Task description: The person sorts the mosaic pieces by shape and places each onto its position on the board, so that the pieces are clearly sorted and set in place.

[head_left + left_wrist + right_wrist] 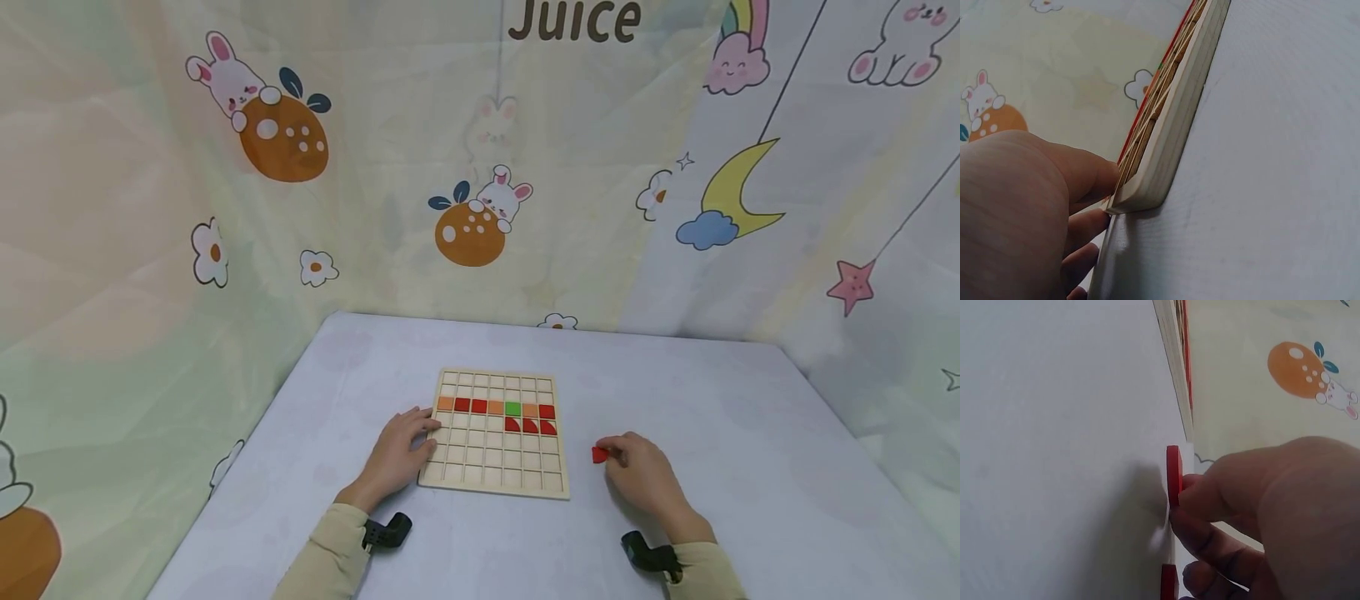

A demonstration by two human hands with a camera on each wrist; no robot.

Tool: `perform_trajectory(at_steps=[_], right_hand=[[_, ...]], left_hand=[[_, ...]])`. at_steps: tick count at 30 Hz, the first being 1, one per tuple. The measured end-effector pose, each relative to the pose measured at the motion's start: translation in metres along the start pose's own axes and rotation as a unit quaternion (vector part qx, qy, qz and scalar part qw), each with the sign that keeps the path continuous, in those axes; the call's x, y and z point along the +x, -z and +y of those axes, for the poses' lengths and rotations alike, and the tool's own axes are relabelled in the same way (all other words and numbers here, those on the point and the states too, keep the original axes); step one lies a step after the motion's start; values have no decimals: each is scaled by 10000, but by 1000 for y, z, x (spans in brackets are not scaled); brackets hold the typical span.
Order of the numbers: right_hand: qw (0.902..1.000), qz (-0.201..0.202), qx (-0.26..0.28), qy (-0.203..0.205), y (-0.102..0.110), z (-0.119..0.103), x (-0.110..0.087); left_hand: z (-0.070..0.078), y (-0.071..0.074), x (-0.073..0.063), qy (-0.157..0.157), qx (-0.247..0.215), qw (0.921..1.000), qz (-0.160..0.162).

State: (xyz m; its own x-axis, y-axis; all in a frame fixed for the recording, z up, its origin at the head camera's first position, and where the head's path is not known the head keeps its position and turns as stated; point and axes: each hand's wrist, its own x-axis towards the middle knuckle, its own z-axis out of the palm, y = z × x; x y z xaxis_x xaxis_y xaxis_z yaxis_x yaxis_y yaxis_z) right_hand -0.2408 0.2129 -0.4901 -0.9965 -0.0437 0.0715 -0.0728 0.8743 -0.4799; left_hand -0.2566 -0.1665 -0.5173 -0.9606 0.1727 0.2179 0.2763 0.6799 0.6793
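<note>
A square wooden grid board (498, 479) lies flat on the table. My left hand (393, 457) rests at its left side, fingers extended, the thumb (1094, 172) touching the board's near corner in the left wrist view. Right of the board, my right hand (643, 473) pinches a small flat red tile (1174, 475) between thumb and fingers, just above the table. Below it in the right wrist view is a second red piece (1169, 582), cut off by the frame; whether the hand touches it I cannot tell.
Across the board runs a row of orange, red and green tiles, with a green tile (513, 409) among them. Under its right end sit three red tiles with curved edges, one being a red curved tile (530, 426). A printed cloth (390, 283) hangs behind the white table (675, 392).
</note>
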Motion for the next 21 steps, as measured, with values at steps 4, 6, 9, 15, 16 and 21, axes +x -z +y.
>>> perform_trajectory(at_steps=[4, 6, 9, 15, 16, 21], right_hand=[[9999, 46, -21, 142, -3, -3, 0], [9997, 106, -24, 230, -5, -4, 0], [9993, 185, -46, 328, -6, -6, 0], [9995, 123, -68, 271, -10, -10, 0], [9996, 114, -86, 251, -11, -10, 0], [9987, 234, -128, 429, -12, -12, 0]], left_hand=[[0, 0, 0, 23, 10, 10000, -3], [0, 0, 0, 33, 13, 10000, 1], [0, 0, 0, 49, 20, 10000, 0], [0, 0, 0, 67, 34, 10000, -9], [0, 0, 0, 70, 32, 10000, -8], [0, 0, 0, 102, 5, 9999, -32]])
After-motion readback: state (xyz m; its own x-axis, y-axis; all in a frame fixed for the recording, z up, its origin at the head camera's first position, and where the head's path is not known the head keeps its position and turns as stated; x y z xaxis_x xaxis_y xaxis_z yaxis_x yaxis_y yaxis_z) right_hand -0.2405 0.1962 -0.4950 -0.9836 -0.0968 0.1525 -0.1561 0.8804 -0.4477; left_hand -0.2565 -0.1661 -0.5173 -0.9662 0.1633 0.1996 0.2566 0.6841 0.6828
